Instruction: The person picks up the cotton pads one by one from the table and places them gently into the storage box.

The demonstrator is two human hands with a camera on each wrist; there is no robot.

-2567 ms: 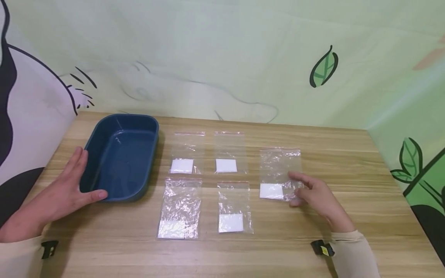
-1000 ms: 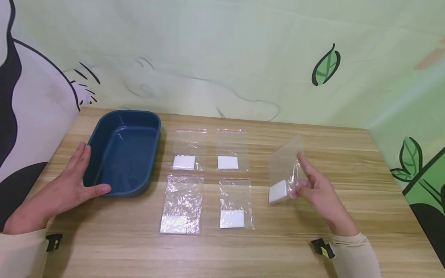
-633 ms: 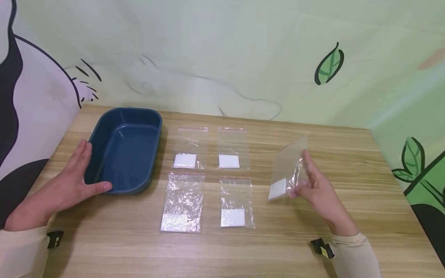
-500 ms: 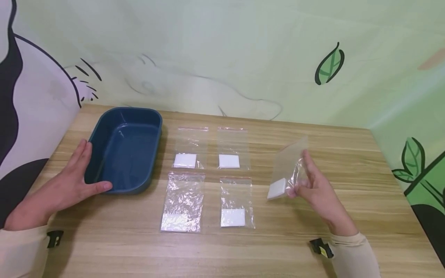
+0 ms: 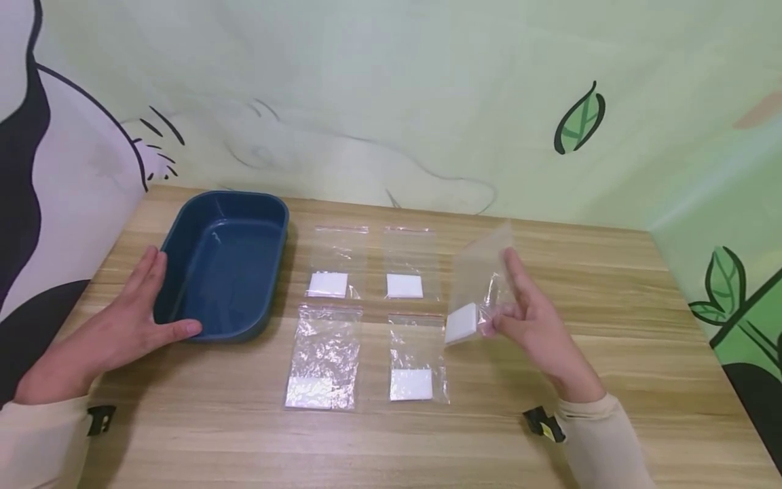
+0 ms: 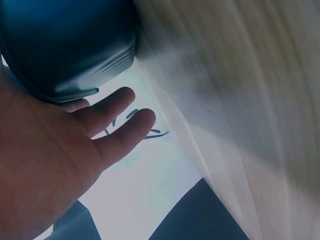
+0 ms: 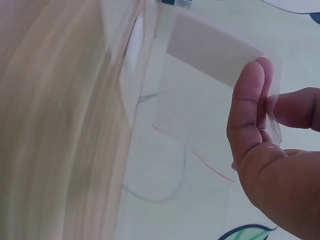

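Note:
My right hand (image 5: 544, 336) pinches a clear zip-lock bag (image 5: 479, 275) by its right edge, thumb on one side and fingers on the other. The bag stands tilted up off the wooden table, with a flat white piece (image 5: 461, 323) inside its lower left corner. In the right wrist view the bag (image 7: 200, 95) hangs between thumb and fingertips. At the left, my left hand (image 5: 125, 322) rests against the corner of a dark blue tray (image 5: 269, 309). Its fingers lie straight along the tray's side, the thumb at the front rim. The left wrist view shows extended fingers (image 6: 125, 135) beside the tray.
Several similar bags lie flat in two rows between tray and right hand: back left (image 5: 338, 251), back right (image 5: 412, 255), front left (image 5: 324, 353) and front right (image 5: 417, 346). Each contains a white piece. A printed cloth (image 5: 391, 102) rises behind the table.
The right hand has lifted the rightmost bag's flat side from the table, tilted it up and carried it left toward the other bags. The left hand stays at the tray.

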